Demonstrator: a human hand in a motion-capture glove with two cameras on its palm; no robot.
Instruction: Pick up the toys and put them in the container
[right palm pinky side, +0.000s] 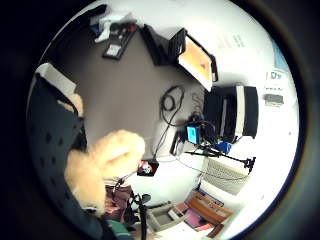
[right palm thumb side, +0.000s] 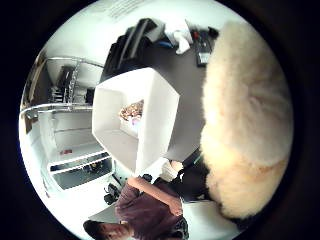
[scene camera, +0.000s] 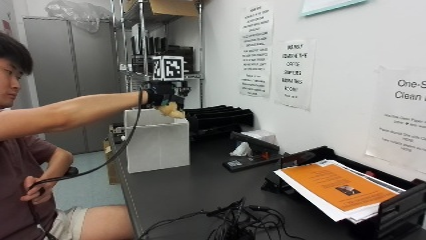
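Grip (scene camera: 162, 95) closed round a cream plush toy (scene camera: 171, 110), held in the air just above the open top of the white container (scene camera: 158, 142). Toy fills much of the thumb-side palm view, fur close to palm. Container stands upright on the dark worktop (scene camera: 193, 185) near its far end; one small mottled thing (right palm thumb side: 131, 111) lies inside. Orange paper (scene camera: 333, 187) in a tray near the wall.

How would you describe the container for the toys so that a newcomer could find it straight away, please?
Start at the dark table along the wall and follow it to its far end by the metal shelves. There stands the container, a tall white open-topped box. Its neighbours are black paper trays; above it the gloved right hand holds a cream plush toy.
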